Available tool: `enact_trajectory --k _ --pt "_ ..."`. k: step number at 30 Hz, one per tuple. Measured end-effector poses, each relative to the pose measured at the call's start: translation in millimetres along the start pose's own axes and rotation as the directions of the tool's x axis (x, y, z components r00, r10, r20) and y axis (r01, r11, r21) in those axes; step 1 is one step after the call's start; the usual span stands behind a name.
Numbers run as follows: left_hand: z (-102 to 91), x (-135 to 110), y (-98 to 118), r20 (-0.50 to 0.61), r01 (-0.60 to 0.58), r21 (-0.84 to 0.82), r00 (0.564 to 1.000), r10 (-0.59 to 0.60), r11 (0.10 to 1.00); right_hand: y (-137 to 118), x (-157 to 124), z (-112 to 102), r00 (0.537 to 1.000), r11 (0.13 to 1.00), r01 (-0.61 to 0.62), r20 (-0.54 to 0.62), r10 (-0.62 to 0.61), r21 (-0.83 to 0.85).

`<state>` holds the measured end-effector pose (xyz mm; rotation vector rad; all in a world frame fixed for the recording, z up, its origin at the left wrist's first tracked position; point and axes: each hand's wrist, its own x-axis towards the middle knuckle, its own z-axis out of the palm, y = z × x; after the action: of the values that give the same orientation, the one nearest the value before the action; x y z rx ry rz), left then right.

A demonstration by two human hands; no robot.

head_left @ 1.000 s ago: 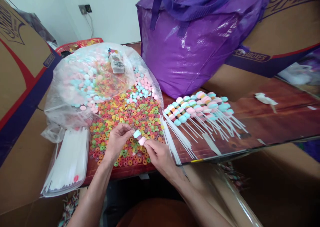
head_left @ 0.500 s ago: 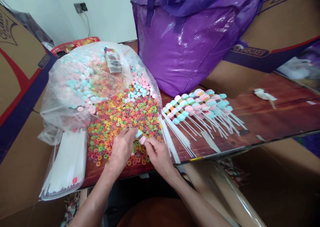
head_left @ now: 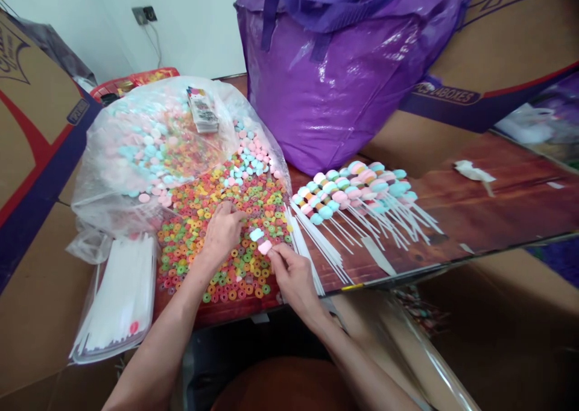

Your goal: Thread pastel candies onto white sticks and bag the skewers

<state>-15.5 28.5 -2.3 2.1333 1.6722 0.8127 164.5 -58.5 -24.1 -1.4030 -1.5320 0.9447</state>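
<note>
Reddish-brown tabletop (head_left: 436, 197) ends at a near edge just short of the ring candies (head_left: 262, 200); a purple bag (head_left: 330, 91) bounds the far side. Right hand (head_left: 296, 278): thumb and forefinger pinch a candy skewer (head_left: 260, 241) at its pink end, over the candies. Left hand (head_left: 222, 233): nearby, apart from the skewer, fingers bent; grip cannot be told. Rightward, loose white sticks (head_left: 323, 248) reach close to the near edge, beside assembled skewers (head_left: 357, 187).

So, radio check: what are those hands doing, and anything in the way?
Right hand holding blue-and-pink candy stack. Left hand over ring candies; contact unclear. Plastic bag lies farther back, blocking neither hand.
</note>
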Motion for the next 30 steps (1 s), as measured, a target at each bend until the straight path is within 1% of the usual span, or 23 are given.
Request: enact_trajectory --k 1,3,5,7,10,13,15,19,21,23,27,30 --pt "0.1 0 -1 -0.024 0.019 -0.066 1.0 -0.02 0.998 0 0 0 1.0 1.0 -0.003 0.003 0.003 0.002" --pt "-1.9 -3 0 -0.057 0.105 -0.259 0.991 -0.124 0.96 -1 0 0 1.0 1.0 -0.01 0.008 0.01 0.007" --pt "-5.6 -10 2 -0.018 0.219 -0.47 0.966 -0.257 0.855 -3 1 0 1.0 1.0 -0.008 0.013 0.007 0.018" --pt "-8.5 -17 4 0.043 0.297 -0.621 0.937 -0.347 0.726 -5 2 0 1.0 1.0 0.005 0.015 -0.005 0.028" --pt "-7.8 -26 7 0.06 0.32 -0.747 0.906 -0.42 0.583 -9 3 1 1.0 0.999 0.019 0.021 -0.02 0.031" --pt "-4.4 -31 7 0.056 0.309 -0.809 0.888 -0.456 0.501 -10 3 3 0.999 0.999 0.025 0.031 -0.026 0.032" --pt "-3.5 -33 6 0.052 0.308 -0.819 0.881 -0.47 0.485 -11 2 3 0.999 0.999 0.028 0.026 -0.029 0.027" --pt "-6.3 -36 7 0.015 0.311 -0.8 0.865 -0.501 0.513 -12 2 2 0.999 0.999 0.046 0.002 -0.046 0.013" --pt "-7.6 -37 9 0.001 0.298 -0.792 0.873 -0.488 0.532 -14 3 2 0.998 0.998 0.057 0.015 -0.058 0.006" --pt "-7.6 -38 12 0.008 0.284 -0.797 0.887 -0.461 0.532 -16 4 2 0.997 0.998 0.069 0.034 -0.069 0.003" --pt "-6.0 -41 16 0.029 0.277 -0.819 0.894 -0.446 0.502 -16 5 3 0.997 0.998 0.069 0.036 -0.069 0.005" --pt "-6.5 -43 17 0.07 0.29 -0.836 0.898 -0.434 0.466 -15 5 2 0.997 0.998 0.064 0.032 -0.064 -0.005"
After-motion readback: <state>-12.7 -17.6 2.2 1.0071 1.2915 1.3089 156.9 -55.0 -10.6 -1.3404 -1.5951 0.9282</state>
